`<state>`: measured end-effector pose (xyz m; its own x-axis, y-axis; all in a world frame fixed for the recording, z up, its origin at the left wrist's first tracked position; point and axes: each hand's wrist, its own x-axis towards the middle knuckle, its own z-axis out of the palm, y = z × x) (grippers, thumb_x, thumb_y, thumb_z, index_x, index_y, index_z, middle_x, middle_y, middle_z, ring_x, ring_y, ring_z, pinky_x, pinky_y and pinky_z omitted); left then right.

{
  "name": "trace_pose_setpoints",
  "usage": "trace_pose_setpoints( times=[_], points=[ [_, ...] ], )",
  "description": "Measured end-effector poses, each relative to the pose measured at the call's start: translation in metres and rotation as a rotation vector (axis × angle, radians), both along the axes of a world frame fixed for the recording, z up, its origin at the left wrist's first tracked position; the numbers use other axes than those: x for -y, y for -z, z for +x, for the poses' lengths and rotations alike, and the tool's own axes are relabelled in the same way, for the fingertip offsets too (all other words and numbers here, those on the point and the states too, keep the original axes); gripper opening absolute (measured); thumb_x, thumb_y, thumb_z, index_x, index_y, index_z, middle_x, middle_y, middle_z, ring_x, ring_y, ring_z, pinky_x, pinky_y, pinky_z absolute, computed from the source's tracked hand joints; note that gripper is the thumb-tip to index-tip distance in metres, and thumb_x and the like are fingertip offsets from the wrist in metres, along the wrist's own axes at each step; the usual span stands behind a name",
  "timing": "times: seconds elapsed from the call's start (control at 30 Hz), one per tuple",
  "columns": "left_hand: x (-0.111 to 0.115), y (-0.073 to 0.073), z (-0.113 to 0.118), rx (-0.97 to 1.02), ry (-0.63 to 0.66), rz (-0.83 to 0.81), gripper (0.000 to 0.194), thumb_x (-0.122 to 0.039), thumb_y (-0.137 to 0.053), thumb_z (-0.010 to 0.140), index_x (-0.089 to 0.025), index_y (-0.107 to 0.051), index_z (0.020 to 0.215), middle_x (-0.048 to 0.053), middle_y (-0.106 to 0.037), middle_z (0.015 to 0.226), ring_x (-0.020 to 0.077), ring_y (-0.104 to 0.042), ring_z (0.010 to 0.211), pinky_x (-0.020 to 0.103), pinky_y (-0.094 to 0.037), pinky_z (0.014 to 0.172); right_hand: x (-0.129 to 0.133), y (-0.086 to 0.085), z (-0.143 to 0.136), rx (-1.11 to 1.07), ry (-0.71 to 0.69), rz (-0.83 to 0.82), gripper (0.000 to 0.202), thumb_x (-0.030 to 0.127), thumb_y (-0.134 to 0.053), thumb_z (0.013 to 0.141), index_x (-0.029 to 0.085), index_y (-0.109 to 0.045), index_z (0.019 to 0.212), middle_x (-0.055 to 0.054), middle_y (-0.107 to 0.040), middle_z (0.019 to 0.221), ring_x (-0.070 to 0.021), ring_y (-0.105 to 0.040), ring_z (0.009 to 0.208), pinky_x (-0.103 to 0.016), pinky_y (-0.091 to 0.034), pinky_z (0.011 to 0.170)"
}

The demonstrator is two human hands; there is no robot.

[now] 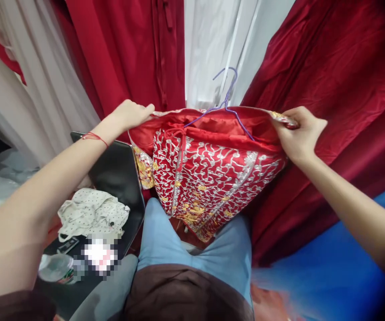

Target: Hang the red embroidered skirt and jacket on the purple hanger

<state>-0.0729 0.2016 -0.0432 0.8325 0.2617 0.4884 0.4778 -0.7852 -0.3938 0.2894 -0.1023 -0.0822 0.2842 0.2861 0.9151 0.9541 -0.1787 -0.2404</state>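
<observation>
A red garment (212,165) with silver and gold embroidery hangs stretched between my two hands, above my lap. My left hand (131,115) pinches its upper left edge, and a thin red string circles that wrist. At the upper right edge, my right hand (301,133) is closed around the patterned cloth. Inside the opening sits a purple wire hanger (226,96), its hook rising above the garment's edge. The plain red lining shows behind the embroidered front, and a red tie cord lies on the front at the left.
Left of my legs a black chair (115,167) carries a white dotted cloth bag (94,213), a clear plastic bottle (57,267) and a blurred item. Red drapes (119,53) and white cloth (212,44) hang ahead. Blue fabric (329,249) spreads at the right.
</observation>
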Motion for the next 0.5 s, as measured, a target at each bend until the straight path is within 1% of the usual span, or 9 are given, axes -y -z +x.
trace_pose_setpoints(
  times=[0.1, 0.13, 0.2, 0.23, 0.27, 0.33, 0.37, 0.43, 0.5],
  points=[
    [0.03, 0.023, 0.004, -0.335, -0.076, 0.001, 0.049, -0.052, -0.047, 0.099, -0.012, -0.058, 0.123, 0.016, -0.074, 0.085, 0.0307, -0.073, 0.086, 0.037, -0.052, 0.074, -0.003, 0.01, -0.005, 0.095, 0.136, -0.216, 0.028, 0.047, -0.059, 0.087, 0.019, -0.064, 0.082, -0.008, -0.07, 0.075, -0.0163, -0.056, 0.063, -0.028, -0.033, 0.061],
    [0.04, 0.029, 0.008, -0.418, -0.067, -0.021, 0.048, -0.053, -0.052, 0.096, -0.013, -0.058, 0.123, 0.015, -0.074, 0.084, 0.0299, -0.073, 0.085, 0.036, -0.052, 0.074, -0.003, 0.011, -0.008, 0.116, 0.185, -0.277, 0.029, 0.047, -0.057, 0.088, 0.019, -0.064, 0.084, -0.009, -0.072, 0.078, -0.0176, -0.058, 0.065, -0.029, -0.032, 0.062],
    [0.052, 0.033, 0.015, -0.471, -0.026, -0.075, 0.046, -0.051, -0.06, 0.093, -0.015, -0.059, 0.121, 0.014, -0.074, 0.084, 0.0285, -0.073, 0.084, 0.034, -0.052, 0.074, 0.0, 0.009, -0.013, 0.138, 0.264, -0.356, 0.03, 0.048, -0.054, 0.091, 0.019, -0.064, 0.087, -0.011, -0.074, 0.083, -0.0197, -0.061, 0.068, -0.029, -0.031, 0.062],
    [0.053, 0.031, 0.016, -0.419, -0.012, -0.093, 0.045, -0.05, -0.062, 0.092, -0.016, -0.059, 0.121, 0.013, -0.074, 0.084, 0.0282, -0.073, 0.085, 0.034, -0.052, 0.075, 0.002, 0.006, -0.015, 0.145, 0.282, -0.389, 0.032, 0.048, -0.052, 0.093, 0.019, -0.064, 0.089, -0.013, -0.075, 0.085, -0.0205, -0.062, 0.069, -0.03, -0.031, 0.063],
    [0.049, 0.028, 0.015, -0.319, -0.001, -0.111, 0.044, -0.049, -0.062, 0.092, -0.016, -0.06, 0.121, 0.013, -0.073, 0.085, 0.028, -0.073, 0.085, 0.035, -0.052, 0.077, 0.005, 0.003, -0.017, 0.149, 0.295, -0.421, 0.034, 0.049, -0.05, 0.095, 0.019, -0.063, 0.09, -0.014, -0.075, 0.088, -0.0213, -0.062, 0.071, -0.03, -0.031, 0.064],
    [0.035, 0.021, 0.01, -0.056, 0.014, -0.159, 0.042, -0.048, -0.06, 0.093, -0.016, -0.06, 0.121, 0.012, -0.072, 0.087, 0.0262, -0.072, 0.085, 0.035, -0.051, 0.079, 0.01, -0.003, -0.019, 0.149, 0.31, -0.485, 0.037, 0.051, -0.043, 0.098, 0.019, -0.063, 0.094, -0.016, -0.075, 0.093, -0.0226, -0.063, 0.074, -0.031, -0.031, 0.065],
    [0.027, 0.021, 0.007, 0.052, 0.017, -0.199, 0.041, -0.048, -0.061, 0.092, -0.017, -0.061, 0.119, 0.01, -0.072, 0.086, 0.0251, -0.071, 0.084, 0.034, -0.05, 0.079, 0.011, -0.004, -0.02, 0.145, 0.318, -0.511, 0.039, 0.052, -0.041, 0.099, 0.019, -0.062, 0.096, -0.017, -0.075, 0.095, -0.0232, -0.063, 0.075, -0.031, -0.03, 0.065],
    [0.017, 0.027, 0.001, 0.123, 0.026, -0.317, 0.038, -0.047, -0.066, 0.088, -0.018, -0.064, 0.113, 0.007, -0.07, 0.081, 0.0233, -0.07, 0.08, 0.031, -0.05, 0.076, 0.009, -0.005, -0.021, 0.134, 0.345, -0.547, 0.039, 0.052, -0.04, 0.099, 0.02, -0.062, 0.099, -0.017, -0.075, 0.097, -0.0244, -0.063, 0.077, -0.032, -0.029, 0.065],
    [0.02, 0.042, 0.001, 0.111, 0.045, -0.45, 0.035, -0.044, -0.072, 0.082, -0.019, -0.066, 0.106, 0.005, -0.069, 0.076, 0.0229, -0.069, 0.076, 0.029, -0.05, 0.073, 0.004, -0.002, -0.023, 0.137, 0.362, -0.594, 0.037, 0.05, -0.041, 0.099, 0.02, -0.063, 0.101, -0.017, -0.075, 0.098, -0.0255, -0.063, 0.079, -0.033, -0.027, 0.065]
  ],
)
